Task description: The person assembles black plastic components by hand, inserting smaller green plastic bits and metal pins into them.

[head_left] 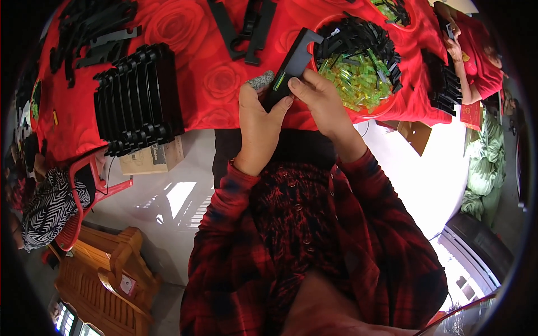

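Between my two hands is a long black plastic part with a notched far end, tilted up to the right. My left hand is closed around its near end, and grey wrapping covers one of that hand's fingers. My right hand grips the part from the right side, its thumb pressed on the face. A small yellow-green piece shows on the part beside that thumb. Just right of my hands, a red bowl holds clear yellow-green pieces and small black pieces.
A red rose-patterned cloth covers the table. Stacked black parts stand at left; loose ones lie behind them. More black parts lie ahead. A person works at far right. A red chair stands lower left.
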`<state>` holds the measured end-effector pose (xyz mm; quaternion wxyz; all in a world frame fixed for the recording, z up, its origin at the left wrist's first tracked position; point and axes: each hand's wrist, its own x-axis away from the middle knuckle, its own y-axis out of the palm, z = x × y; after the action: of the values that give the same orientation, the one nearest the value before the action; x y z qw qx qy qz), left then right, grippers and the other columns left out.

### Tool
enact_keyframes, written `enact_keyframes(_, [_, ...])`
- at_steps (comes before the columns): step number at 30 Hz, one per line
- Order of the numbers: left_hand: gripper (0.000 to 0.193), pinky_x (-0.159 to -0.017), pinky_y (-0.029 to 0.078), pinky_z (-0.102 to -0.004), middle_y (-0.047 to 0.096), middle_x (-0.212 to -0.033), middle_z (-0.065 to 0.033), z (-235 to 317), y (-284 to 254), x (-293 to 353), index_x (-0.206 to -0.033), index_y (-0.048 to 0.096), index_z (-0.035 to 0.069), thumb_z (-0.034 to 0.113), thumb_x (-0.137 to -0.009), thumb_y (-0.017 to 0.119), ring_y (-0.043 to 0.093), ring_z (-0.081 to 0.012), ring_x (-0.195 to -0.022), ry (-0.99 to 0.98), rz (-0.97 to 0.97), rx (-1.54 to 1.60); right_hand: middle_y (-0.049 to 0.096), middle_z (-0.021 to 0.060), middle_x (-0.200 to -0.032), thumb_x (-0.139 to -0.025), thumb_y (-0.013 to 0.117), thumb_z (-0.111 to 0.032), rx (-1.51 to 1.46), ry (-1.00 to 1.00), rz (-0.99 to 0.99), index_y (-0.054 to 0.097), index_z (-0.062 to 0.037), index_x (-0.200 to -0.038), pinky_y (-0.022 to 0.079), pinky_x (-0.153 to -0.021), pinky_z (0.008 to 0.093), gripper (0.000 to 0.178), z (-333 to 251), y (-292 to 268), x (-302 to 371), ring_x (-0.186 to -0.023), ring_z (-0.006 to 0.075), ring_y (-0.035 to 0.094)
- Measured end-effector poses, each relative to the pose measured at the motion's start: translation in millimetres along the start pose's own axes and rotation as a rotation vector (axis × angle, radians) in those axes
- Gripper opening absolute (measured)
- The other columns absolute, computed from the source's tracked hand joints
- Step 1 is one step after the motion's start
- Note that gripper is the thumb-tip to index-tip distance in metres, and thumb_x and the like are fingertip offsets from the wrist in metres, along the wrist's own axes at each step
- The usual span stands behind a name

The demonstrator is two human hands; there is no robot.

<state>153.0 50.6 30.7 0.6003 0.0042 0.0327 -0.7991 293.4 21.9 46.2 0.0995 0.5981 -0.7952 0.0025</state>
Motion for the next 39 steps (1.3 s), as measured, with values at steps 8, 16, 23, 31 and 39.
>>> enact_keyframes(8, [0.046, -0.095, 0.047, -0.0352, 0.058, -0.116, -0.0182, 8.0, -3.7, 2.1, -0.124, 0.05, -0.005, -0.001, -0.084, 0.073, 0.06, -0.0263, -0.108, 0.06, 0.035, -0.115, 0.065, 0.0028, -0.095, -0.098, 0.062, -0.012, -0.289, 0.094, -0.033, 0.062, -0.0002, -0.096, 0.049, -0.082, 0.0275, 0.012, 4.6, -1.9, -0.8, -0.09, 0.0101, 0.059])
enact_keyframes(16, [0.027, -0.09, 0.05, -0.0306, 0.062, -0.119, -0.0106, 9.9, -9.0, -1.7, -0.126, 0.052, -0.001, 0.006, -0.1, 0.055, 0.062, -0.0172, -0.103, -0.128, -0.059, 0.328, 0.066, 0.0035, -0.096, -0.099, 0.061, -0.014, -0.135, 0.046, 0.017, 0.062, 0.003, -0.108, 0.05, -0.083, 0.027, 0.019, -10.0, 3.8, 5.1, -0.09, 0.0102, 0.06])
enact_keyframes(23, [0.027, -0.073, 0.054, -0.03, 0.067, -0.105, -0.0097, -1.9, -19.9, -15.1, -0.124, 0.056, 0.003, 0.016, -0.106, 0.041, 0.066, -0.0191, -0.085, -0.574, -0.225, 0.862, 0.06, 0.0073, -0.101, -0.093, 0.061, 0.0, 0.104, -0.186, 0.114, 0.057, 0.0012, -0.125, 0.054, -0.072, 0.0259, 0.032, -9.1, 17.3, 11.4, -0.083, 0.012, 0.06])
enact_keyframes(31, [0.024, -0.085, 0.054, -0.0304, 0.065, -0.108, -0.0058, -23.2, -13.9, -12.5, -0.122, 0.058, 0.007, 0.02, -0.106, 0.045, 0.065, -0.0167, -0.098, -0.61, -0.162, 0.88, 0.054, 0.0147, -0.101, -0.084, 0.06, 0.007, 0.666, -0.526, 0.169, 0.061, -0.0025, -0.124, 0.05, -0.071, 0.0338, 0.041, -13.5, 25.9, 17.4, -0.082, 0.0259, 0.059])
enact_keyframes(39, [0.025, -0.097, 0.05, -0.0334, 0.063, -0.118, -0.0037, -29.4, -11.4, -13.0, -0.126, 0.056, 0.009, 0.018, -0.107, 0.042, 0.06, -0.0169, -0.11, -0.522, -0.203, 1.11, 0.051, 0.0148, -0.13, -0.084, 0.065, -0.018, 1.15, -0.623, 0.143, 0.069, -0.0063, -0.113, 0.036, -0.096, 0.049, 0.032, -10.7, 29.9, 19.9, -0.116, 0.0328, 0.046])
